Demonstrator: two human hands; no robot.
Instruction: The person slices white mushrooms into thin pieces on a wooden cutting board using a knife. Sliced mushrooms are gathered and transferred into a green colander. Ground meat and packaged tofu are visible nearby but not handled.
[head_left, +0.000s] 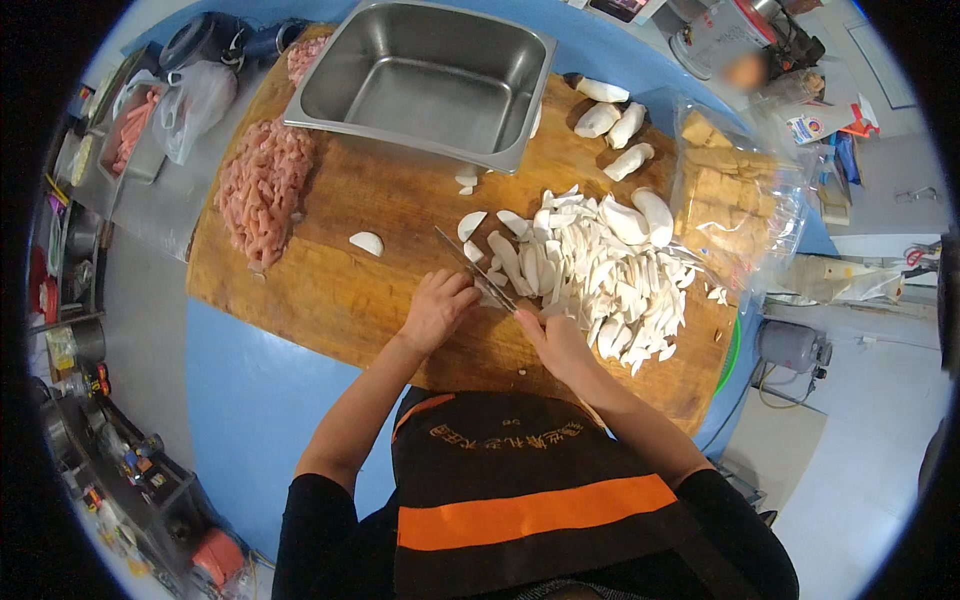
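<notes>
My right hand (561, 343) grips the handle of a kitchen knife (480, 271), whose blade slants up and left over the wooden cutting board (322, 300). My left hand (439, 309) rests on the board with curled fingertips close beside the blade. What lies under those fingers is hidden. To the right of the knife spreads a heap of sliced white mushroom (622, 289), apparently king oyster, with thicker pieces along its left and upper edges. A loose half-round slice (367, 243) lies alone, left of the knife. Several uncut mushrooms (628, 161) sit at the upper right of the board.
A deep stainless steel pan (442, 94) stands across the board's far side. Raw meat strips (266, 191) are piled at the left. A clear bag of tan blocks, perhaps fried tofu (727, 202), overlaps the right edge. A metal tray (139, 142) and plastic bag (195, 105) lie farther left.
</notes>
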